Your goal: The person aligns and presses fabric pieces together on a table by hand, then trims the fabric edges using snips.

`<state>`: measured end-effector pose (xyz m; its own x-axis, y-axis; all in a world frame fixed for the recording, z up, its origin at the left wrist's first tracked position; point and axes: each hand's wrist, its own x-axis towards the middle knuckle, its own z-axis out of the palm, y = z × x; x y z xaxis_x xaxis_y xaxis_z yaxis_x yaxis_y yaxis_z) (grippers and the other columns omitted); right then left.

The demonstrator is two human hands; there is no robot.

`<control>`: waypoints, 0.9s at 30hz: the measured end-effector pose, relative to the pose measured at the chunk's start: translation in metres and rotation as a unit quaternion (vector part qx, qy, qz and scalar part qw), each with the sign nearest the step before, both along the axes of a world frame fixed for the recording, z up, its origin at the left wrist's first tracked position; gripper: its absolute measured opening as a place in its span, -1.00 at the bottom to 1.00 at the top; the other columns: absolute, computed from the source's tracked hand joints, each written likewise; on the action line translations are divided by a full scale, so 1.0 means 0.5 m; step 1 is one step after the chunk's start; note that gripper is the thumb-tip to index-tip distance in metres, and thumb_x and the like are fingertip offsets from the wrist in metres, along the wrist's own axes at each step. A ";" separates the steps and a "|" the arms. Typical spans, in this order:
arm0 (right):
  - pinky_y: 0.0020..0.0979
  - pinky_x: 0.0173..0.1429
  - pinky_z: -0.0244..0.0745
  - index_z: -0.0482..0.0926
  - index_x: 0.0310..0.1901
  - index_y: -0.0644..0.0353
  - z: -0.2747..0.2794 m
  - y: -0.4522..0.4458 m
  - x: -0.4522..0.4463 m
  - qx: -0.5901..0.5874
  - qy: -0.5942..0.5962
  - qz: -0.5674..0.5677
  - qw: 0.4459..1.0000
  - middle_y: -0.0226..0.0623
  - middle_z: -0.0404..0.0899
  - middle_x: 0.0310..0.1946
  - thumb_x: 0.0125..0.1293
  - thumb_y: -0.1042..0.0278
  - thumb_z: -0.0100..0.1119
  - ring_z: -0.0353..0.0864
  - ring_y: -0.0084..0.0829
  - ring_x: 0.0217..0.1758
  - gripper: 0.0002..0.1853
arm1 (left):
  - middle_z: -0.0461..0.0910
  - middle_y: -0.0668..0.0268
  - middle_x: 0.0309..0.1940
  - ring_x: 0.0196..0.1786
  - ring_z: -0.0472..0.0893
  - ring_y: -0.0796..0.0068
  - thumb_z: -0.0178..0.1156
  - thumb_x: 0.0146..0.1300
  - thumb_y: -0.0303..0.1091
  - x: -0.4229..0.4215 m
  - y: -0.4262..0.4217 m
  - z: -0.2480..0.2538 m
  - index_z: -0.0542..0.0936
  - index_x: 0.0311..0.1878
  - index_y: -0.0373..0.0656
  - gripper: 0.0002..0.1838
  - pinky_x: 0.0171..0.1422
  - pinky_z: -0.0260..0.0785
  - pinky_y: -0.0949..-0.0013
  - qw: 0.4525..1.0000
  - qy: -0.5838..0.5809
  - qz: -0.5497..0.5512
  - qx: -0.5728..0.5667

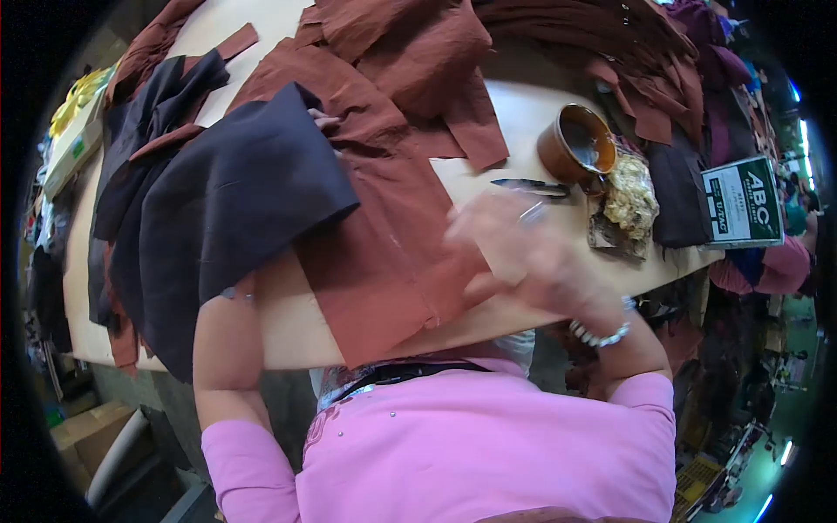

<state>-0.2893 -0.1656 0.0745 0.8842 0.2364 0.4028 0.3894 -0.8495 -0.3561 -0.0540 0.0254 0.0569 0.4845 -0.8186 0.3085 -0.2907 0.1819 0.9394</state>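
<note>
A large dark navy fabric piece (253,183) drapes over my left forearm and covers most of my left hand (325,121). Only some fingertips show at the cloth's far edge, so its grip is hidden. Beneath and beside it, a rust-brown fabric panel (384,253) lies across the table to the front edge. My right hand (523,248), blurred by motion, hovers by the panel's right side. Its thumb and fingers are apart, with pale tabletop between them and no held thing visible. A silver ring and a beaded bracelet (602,336) are on that hand and wrist.
Just beyond my right hand are a black-handled tool (532,186), a brown cup (558,155) and a crumpled yellowish lump (631,202). A green-and-white ABC box (743,205) stands at the right edge. More brown cloth (418,52) heaps at the back. Another person's pink sleeve (780,266) shows far right.
</note>
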 end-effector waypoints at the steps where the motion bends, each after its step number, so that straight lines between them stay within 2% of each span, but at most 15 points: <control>1: -0.22 0.14 0.43 0.44 0.03 0.19 0.017 -0.041 -0.010 0.013 -0.055 -0.096 0.994 -0.19 0.50 0.00 -0.12 0.27 0.40 0.46 -0.12 0.12 -0.40 | 0.46 0.20 0.05 0.13 0.42 0.44 -0.19 0.31 -0.09 0.054 0.000 -0.032 0.42 0.08 -0.26 -0.53 0.24 0.20 0.37 1.000 0.013 0.007 0.008; 2: -0.24 0.11 0.46 0.46 0.03 0.18 0.034 -0.097 -0.020 0.012 -0.022 -0.163 0.986 -0.20 0.48 0.07 -0.18 0.27 0.45 0.44 -0.10 0.17 -0.35 | 0.42 0.15 0.13 0.22 0.37 0.40 -0.29 0.34 0.07 0.109 0.002 -0.067 0.38 0.15 -0.27 -0.39 0.33 0.11 0.33 0.999 0.027 0.016 0.018; 4: -0.19 0.30 0.24 0.50 0.04 0.14 0.047 -0.168 -0.040 -0.163 0.007 -0.287 0.944 -0.20 0.32 0.24 -0.15 0.15 0.44 0.23 -0.11 0.33 -0.37 | 0.28 0.06 0.29 0.37 0.24 0.27 -0.52 0.26 0.39 0.146 0.023 -0.082 0.25 0.30 -0.26 -0.09 0.48 -0.15 0.25 0.981 0.192 0.019 -0.009; 5: -0.16 0.37 0.14 0.52 0.03 0.12 0.036 -0.199 -0.048 -0.224 0.041 -0.333 0.915 -0.21 0.24 0.30 -0.14 0.09 0.43 0.14 -0.11 0.39 -0.37 | 0.26 0.04 0.31 0.38 0.21 0.22 -0.52 0.25 0.41 0.136 0.019 -0.063 0.22 0.33 -0.24 -0.08 0.48 -0.16 0.22 0.953 0.293 0.055 -0.053; 6: -0.15 0.39 0.08 0.53 0.02 0.10 0.032 -0.215 -0.049 -0.224 0.075 -0.339 0.911 -0.22 0.19 0.33 -0.14 0.05 0.42 0.08 -0.12 0.42 -0.37 | 0.23 0.03 0.32 0.39 0.18 0.18 -0.52 0.24 0.42 0.124 0.012 -0.048 0.18 0.35 -0.23 -0.07 0.48 -0.17 0.19 0.912 0.388 0.090 -0.098; 8: -0.12 0.43 -0.03 0.56 0.01 0.07 0.023 -0.238 -0.042 -0.223 0.140 -0.344 0.901 -0.25 0.08 0.38 -0.14 -0.03 0.39 -0.04 -0.12 0.46 -0.37 | 0.22 0.03 0.33 0.40 0.17 0.15 -0.51 0.25 0.41 0.123 0.012 -0.055 0.16 0.36 -0.22 -0.08 0.48 -0.19 0.16 0.919 0.372 0.083 -0.102; 9: -0.12 0.42 -0.01 0.57 0.02 0.04 0.014 -0.252 -0.038 -0.245 0.160 -0.339 0.894 -0.28 0.00 0.41 -0.17 -0.04 0.40 -0.07 -0.12 0.47 -0.35 | 0.21 0.02 0.33 0.40 0.16 0.14 -0.51 0.25 0.41 0.126 0.015 -0.059 0.15 0.37 -0.22 -0.08 0.48 -0.20 0.14 0.923 0.362 0.083 -0.104; 12: -0.12 0.42 -0.01 0.56 0.06 0.02 0.010 -0.262 -0.020 -0.248 0.213 -0.336 0.883 -0.29 -0.01 0.42 -0.19 -0.02 0.41 -0.08 -0.11 0.48 -0.32 | 0.25 0.03 0.31 0.38 0.19 0.18 -0.45 0.29 0.36 0.136 0.015 -0.081 0.16 0.37 -0.13 -0.17 0.47 -0.17 0.15 0.950 0.290 0.074 -0.087; 16: -0.10 0.43 -0.03 0.54 -0.22 0.18 0.027 -0.271 -0.027 -0.154 0.143 -0.290 0.934 -0.14 0.05 0.40 -0.26 0.15 0.44 -0.03 0.00 0.45 -0.50 | 0.33 0.08 0.25 0.34 0.25 0.26 -0.33 0.32 0.32 0.129 0.015 -0.085 0.02 0.41 -0.09 -0.21 0.45 -0.13 0.18 0.971 0.217 0.089 -0.050; 17: -0.08 0.43 -0.04 0.45 -0.35 0.20 0.041 -0.256 -0.029 -0.105 0.115 -0.301 0.941 -0.07 0.08 0.38 -0.28 0.23 0.45 -0.01 0.04 0.45 -0.55 | 0.35 0.09 0.24 0.34 0.25 0.27 -0.29 0.32 0.30 0.130 0.015 -0.088 0.00 0.41 -0.10 -0.21 0.45 -0.13 0.19 0.975 0.200 0.088 -0.048; 19: -0.10 0.43 -0.02 0.45 -0.36 0.19 0.057 -0.244 -0.042 -0.151 0.145 -0.297 0.932 -0.10 0.09 0.38 -0.28 0.24 0.45 -0.01 0.03 0.45 -0.56 | 0.38 0.11 0.21 0.33 0.27 0.28 -0.22 0.32 0.28 0.135 0.013 -0.096 -0.03 0.41 -0.10 -0.20 0.44 -0.13 0.19 0.982 0.167 0.082 -0.041; 22: -0.13 0.38 0.06 0.44 -0.42 0.21 0.066 -0.193 -0.031 -0.234 0.103 -0.286 0.924 -0.13 0.18 0.34 -0.21 0.33 0.41 0.08 -0.01 0.41 -0.66 | 0.49 0.22 0.10 0.28 0.32 0.39 -0.13 0.35 0.17 0.149 0.013 -0.114 0.46 0.11 -0.17 -0.41 0.45 -0.17 0.15 0.982 0.160 0.072 -0.066; 24: -0.15 0.35 0.12 0.44 -0.43 0.23 0.079 -0.137 0.005 -0.247 0.026 -0.255 0.934 -0.14 0.24 0.30 -0.17 0.39 0.38 0.15 -0.03 0.38 -0.71 | 0.50 0.23 0.09 0.27 0.33 0.40 -0.13 0.36 0.14 0.167 0.010 -0.135 0.50 0.07 -0.17 -0.44 0.45 -0.18 0.14 0.984 0.152 0.065 -0.070; 25: -0.17 0.29 0.19 0.48 -0.41 0.25 0.078 -0.095 0.036 -0.166 0.014 -0.226 0.960 -0.16 0.33 0.22 -0.09 0.48 0.32 0.24 -0.07 0.31 -0.80 | 0.51 0.23 0.08 0.27 0.33 0.41 -0.13 0.37 0.13 0.171 0.009 -0.141 0.52 0.04 -0.17 -0.45 0.46 -0.19 0.14 0.985 0.148 0.061 -0.071; 27: -0.18 0.21 0.26 0.55 -0.27 0.18 0.028 -0.032 0.093 -0.020 0.018 -0.145 0.989 -0.22 0.43 0.08 -0.04 0.53 0.26 0.37 -0.15 0.17 -0.77 | 0.51 0.23 0.07 0.27 0.33 0.40 -0.13 0.37 0.11 0.168 0.007 -0.142 0.52 0.05 -0.18 -0.46 0.45 -0.19 0.11 0.985 0.148 0.065 -0.065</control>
